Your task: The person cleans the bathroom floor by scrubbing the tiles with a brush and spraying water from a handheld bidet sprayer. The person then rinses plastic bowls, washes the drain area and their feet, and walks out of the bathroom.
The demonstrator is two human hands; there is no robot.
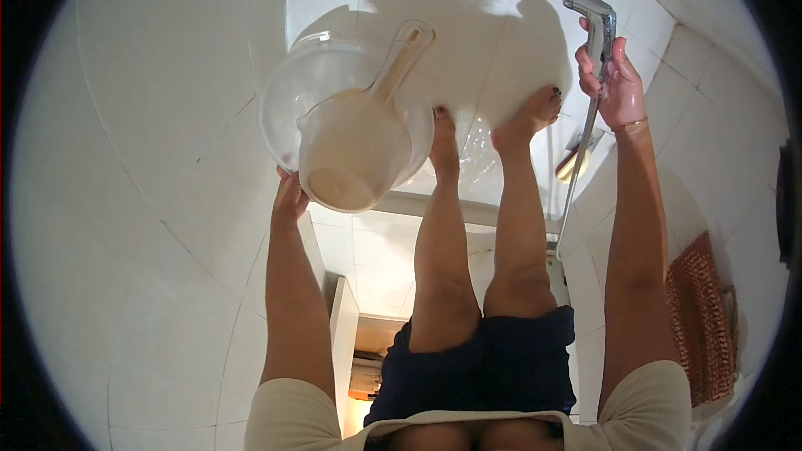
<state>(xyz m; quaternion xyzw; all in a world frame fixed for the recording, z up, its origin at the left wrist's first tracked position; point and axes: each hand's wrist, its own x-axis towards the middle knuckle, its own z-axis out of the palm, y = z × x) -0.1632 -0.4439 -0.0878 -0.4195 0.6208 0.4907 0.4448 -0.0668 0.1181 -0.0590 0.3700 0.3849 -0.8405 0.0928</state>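
My left hand [291, 194] is closed on the lower rim of a clear plastic basin [276, 108]. A translucent water dipper [355, 146] rests upside down against the basin, its handle [401, 58] pointing up and right; whether my fingers touch it too is hidden. In my right hand [618, 88] is a chrome handheld sprayer [595, 12], with fingers wrapped round its handle. A faint jet of water leaves its head toward the left. From the grip its metal hose [576, 175] hangs down.
My bare feet [530, 113] stand on a wet, pale tiled floor [476, 150]. A yellow and dark object [573, 164], perhaps a brush, lies by the hose. A brown woven piece [703, 321] is at the lower right. White walls [159, 159] rise on both sides.
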